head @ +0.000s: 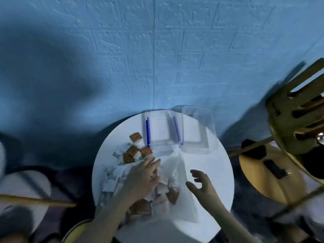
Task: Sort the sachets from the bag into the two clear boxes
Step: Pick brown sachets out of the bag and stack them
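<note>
Head view looks down on a round white tabletop (210, 172) set against a blue brick-patterned wall (105, 58). Two clear boxes stand side by side at the far edge: the left box (160, 132), with blue strips along its two long sides, and the right box (198, 130), just beside it. No sachets can be made out in either of them.

A clear plastic bag (173, 165) lies crumpled in the middle of the tabletop, running from just near the boxes toward the near edge. The left hand (145, 178) lies over the bag's left part, fingers stretched forward and flat; blur hides whether the fingertips pinch anything. Brown sachets (135, 151) sit in a loose group just beyond that hand's fingertips, left of the left box. White sachets (114, 179) are piled to the left of the hand, some touching it. More brown and white sachets (172, 195) lie inside the bag, between the two wrists.

The right hand (201, 183) hovers to the right of the bag, fingers spread and loosely bent, holding nothing.

A wooden chair (298, 111) leans in at the right, above a round wooden stool (259, 176).
</note>
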Motion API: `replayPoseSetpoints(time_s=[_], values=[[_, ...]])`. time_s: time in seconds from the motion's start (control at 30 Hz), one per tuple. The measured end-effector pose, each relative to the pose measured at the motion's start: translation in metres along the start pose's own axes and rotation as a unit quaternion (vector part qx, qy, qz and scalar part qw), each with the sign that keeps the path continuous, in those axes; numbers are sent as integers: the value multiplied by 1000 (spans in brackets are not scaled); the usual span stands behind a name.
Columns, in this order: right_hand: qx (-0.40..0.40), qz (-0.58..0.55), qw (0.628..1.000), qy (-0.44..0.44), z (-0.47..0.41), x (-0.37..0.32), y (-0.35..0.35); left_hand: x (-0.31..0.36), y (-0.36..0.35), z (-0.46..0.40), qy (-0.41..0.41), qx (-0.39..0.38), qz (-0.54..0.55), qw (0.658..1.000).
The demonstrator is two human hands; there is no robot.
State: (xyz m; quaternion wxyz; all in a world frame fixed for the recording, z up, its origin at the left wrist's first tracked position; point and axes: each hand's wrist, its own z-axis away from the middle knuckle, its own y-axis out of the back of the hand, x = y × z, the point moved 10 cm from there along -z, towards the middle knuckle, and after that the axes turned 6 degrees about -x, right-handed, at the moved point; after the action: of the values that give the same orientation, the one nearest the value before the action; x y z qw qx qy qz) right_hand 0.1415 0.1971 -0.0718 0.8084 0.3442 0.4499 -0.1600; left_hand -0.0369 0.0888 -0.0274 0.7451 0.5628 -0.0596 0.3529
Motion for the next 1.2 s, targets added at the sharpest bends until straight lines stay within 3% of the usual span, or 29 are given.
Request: replayPoseSetpoints(time_s=[0.2,0.37,0.53,0.67,0.9,1.07,1.2], values=[[-105,3,979,-175,9,61,-28,5,-40,-19,-4,-29,-51,998],[-116,45,972,-202,19,85,-25,12,-59,-15,-12,-37,-101,994],[-104,7,978,-181,32,86,-16,14,-64,-15,-15,-6,-92,996],[-117,12,977,-179,33,92,-8,30,-66,-18,-63,50,-73,994],[-209,-16,964,-165,25,90,-14,55,-113,15,-154,170,-41,973],[-239,-13,962,-135,20,87,-21,90,-140,32,-206,267,-136,932],[-234,-52,967,-91,18,85,-22,96,-143,42,-253,359,-128,889]])
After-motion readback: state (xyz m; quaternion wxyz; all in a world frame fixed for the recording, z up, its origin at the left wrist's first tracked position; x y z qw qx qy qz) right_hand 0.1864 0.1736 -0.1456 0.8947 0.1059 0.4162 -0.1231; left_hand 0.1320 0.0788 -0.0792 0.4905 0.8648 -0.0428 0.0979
